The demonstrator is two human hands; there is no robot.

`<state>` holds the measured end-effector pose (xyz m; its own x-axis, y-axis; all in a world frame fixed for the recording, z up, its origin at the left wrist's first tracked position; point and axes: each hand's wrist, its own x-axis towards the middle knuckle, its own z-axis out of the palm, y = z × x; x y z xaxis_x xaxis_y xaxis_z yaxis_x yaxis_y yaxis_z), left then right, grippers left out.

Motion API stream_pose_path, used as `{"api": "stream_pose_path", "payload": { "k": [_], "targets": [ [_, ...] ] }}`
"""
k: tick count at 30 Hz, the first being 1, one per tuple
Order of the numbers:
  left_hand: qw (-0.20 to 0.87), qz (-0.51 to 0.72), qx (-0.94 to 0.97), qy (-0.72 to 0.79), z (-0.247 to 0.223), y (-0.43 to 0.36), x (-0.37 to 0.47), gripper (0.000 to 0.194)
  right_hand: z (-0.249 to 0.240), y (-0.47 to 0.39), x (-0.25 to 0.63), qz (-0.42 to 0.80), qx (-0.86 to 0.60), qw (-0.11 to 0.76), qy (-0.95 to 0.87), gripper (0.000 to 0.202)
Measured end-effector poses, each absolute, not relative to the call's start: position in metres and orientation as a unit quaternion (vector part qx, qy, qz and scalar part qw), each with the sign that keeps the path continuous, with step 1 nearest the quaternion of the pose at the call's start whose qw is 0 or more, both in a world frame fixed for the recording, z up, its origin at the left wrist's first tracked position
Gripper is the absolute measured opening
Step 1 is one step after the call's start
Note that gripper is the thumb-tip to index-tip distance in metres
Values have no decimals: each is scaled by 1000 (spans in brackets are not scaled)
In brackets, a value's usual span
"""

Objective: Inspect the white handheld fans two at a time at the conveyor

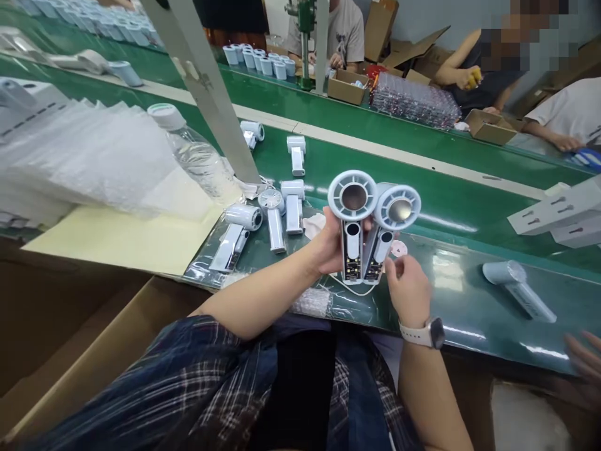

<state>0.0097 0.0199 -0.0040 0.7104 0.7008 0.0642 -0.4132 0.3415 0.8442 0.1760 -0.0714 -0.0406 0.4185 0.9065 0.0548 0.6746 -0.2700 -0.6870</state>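
Two light blue handheld fans stand side by side over the bench, their round ringed heads up and the circuit boards in their handles exposed. My left hand [331, 245] is wrapped round the left fan [352, 197] from behind. The right fan [398, 208] leans against it, tilted to the right. My right hand [409, 285], with a watch on its wrist, has its fingers curled at the lower handle of the right fan; what its fingertips hold is hidden. A white cable [352, 290] loops below the handles.
Several fans lie left, one [277, 219] face up. Another fan [519, 289] lies right, near another person's blurred hand [585, 357]. A water bottle [200, 153] and white sleeves [94, 150] are at left, beside a metal post [206, 81]. People work across the green bench [375, 134].
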Motion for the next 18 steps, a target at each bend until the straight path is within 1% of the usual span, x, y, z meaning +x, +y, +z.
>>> {"api": "stream_pose_path", "payload": {
  "k": [1,2,3,4,5,6,8,10,11,13,15,17,18],
  "targets": [
    [800,348,459,164,-3,20,10,103,-45,-70,177,131,-798,257,-529,30],
    [797,348,463,169,-1,20,10,105,-49,-70,177,110,-799,204,-555,24],
    [794,348,468,171,-1,21,11,106,-52,-70,174,107,-785,172,-586,17],
    [791,347,473,170,-1,22,11,107,-55,-72,169,112,-765,163,-613,9],
    [789,347,479,166,-1,24,12,107,-57,-74,165,124,-747,173,-630,5],
    [787,346,484,161,-2,25,13,106,-58,-76,160,151,-731,195,-636,5],
    [787,347,488,151,-3,28,13,105,-57,-82,153,216,-714,250,-618,10],
    [785,358,483,152,-3,29,13,107,-55,-86,147,244,-723,278,-584,18],
    [782,366,480,157,-3,30,13,109,-55,-86,145,230,-737,274,-574,21],
    [773,381,475,179,-2,30,13,114,-56,-84,141,164,-768,231,-574,22],
    [766,386,472,200,-1,30,13,117,-60,-80,138,106,-775,184,-595,15],
    [766,387,468,209,-2,29,13,118,-61,-78,137,100,-764,172,-614,7],
    [768,387,465,209,-2,29,14,117,-60,-79,137,129,-752,190,-618,7]
  ]
}}
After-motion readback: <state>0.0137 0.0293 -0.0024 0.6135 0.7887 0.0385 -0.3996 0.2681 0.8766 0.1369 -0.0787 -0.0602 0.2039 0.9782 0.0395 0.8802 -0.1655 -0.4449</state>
